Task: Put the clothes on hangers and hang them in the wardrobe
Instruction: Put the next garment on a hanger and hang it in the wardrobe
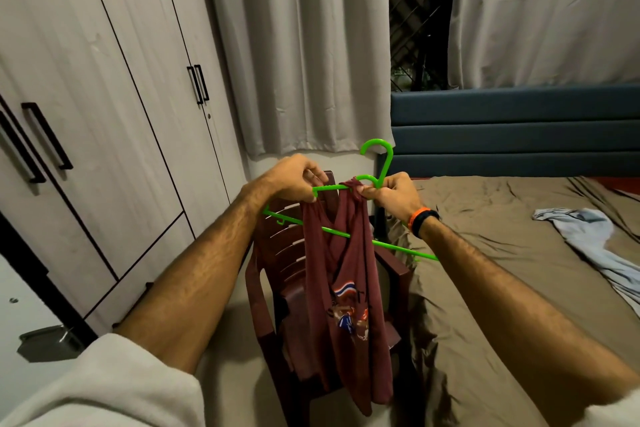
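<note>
A maroon sleeveless shirt (346, 295) with a printed picture hangs from a bright green plastic hanger (377, 163) held up in the middle of the view. My left hand (294, 182) grips the hanger's left arm together with one shirt strap. My right hand (389, 192) pinches the other strap against the hanger near its neck, just below the hook. The hanger's bottom bar runs slanted behind the shirt. The wardrobe (104, 121) stands at the left with its doors closed.
A dark red plastic chair (273, 288) stands directly below the shirt. A bed with a brown sheet (502, 270) fills the right, with a light blue garment (595, 246) lying on it. Grey curtains (301, 45) hang behind.
</note>
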